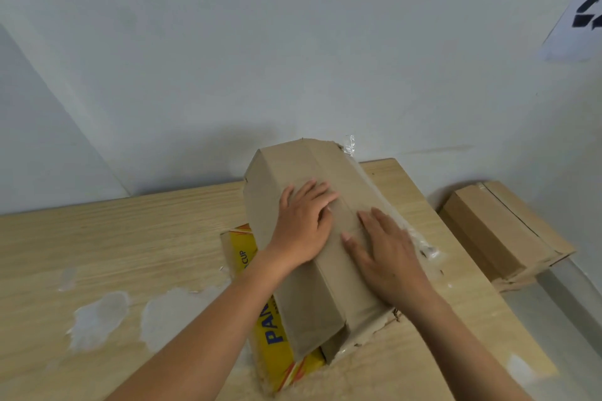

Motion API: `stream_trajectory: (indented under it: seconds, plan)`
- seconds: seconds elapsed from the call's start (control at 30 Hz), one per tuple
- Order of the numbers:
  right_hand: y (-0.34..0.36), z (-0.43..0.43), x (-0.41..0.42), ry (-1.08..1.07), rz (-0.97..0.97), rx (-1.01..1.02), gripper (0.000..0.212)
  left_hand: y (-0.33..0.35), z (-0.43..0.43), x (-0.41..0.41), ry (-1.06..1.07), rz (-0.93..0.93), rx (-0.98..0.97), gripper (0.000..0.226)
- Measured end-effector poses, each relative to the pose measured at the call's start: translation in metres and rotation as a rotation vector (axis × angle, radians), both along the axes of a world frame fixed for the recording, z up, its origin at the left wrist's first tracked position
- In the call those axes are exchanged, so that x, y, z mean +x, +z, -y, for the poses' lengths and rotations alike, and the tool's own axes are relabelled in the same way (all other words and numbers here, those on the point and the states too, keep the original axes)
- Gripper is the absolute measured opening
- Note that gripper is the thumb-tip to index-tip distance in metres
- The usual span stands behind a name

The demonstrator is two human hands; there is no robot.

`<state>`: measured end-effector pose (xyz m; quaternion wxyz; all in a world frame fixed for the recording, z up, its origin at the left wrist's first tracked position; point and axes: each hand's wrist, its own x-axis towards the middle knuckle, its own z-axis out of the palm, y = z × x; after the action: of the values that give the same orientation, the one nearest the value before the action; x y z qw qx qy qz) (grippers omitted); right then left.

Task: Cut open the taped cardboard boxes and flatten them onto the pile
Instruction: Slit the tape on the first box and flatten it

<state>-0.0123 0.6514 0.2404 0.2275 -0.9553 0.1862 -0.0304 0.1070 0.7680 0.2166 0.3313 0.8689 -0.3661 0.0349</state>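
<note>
A plain brown cardboard box (293, 172), partly collapsed, lies on a yellow printed cardboard box (277, 355) near the middle of the wooden table (130, 238). My left hand (303, 225) presses flat on the brown box's top panel, fingers spread. My right hand (387, 251) presses flat beside it on the right slope of the same box. Torn clear tape (350, 143) sticks out at the box's far right corner and along its right edge. No cutting tool is in sight.
A pile of flattened brown cardboard (501, 234) lies off the table's right edge, against the wall. White worn patches (97, 319) mark the tabletop at the left. A paper sign (580, 10) hangs on the wall at the upper right.
</note>
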Motion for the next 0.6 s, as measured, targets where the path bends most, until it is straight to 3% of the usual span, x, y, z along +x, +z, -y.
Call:
stream_trajectory:
  seconds: [0.13,0.37,0.47,0.6]
  plan:
    - [-0.003,-0.006,0.005,0.012,0.01,0.081,0.062,-0.002,-0.018,0.025,0.062,-0.002,-0.152,0.044]
    - [0.004,-0.005,0.007,0.053,0.037,0.106,0.065,-0.004,-0.051,0.093,0.202,-0.105,0.055,0.072]
    - [0.004,-0.007,0.011,0.041,0.051,0.092,0.065,-0.004,-0.061,0.109,0.276,-0.308,0.023,0.077]
    - [0.003,-0.011,0.015,0.021,0.038,0.067,0.064,-0.018,-0.08,0.106,0.332,-0.726,-0.248,0.096]
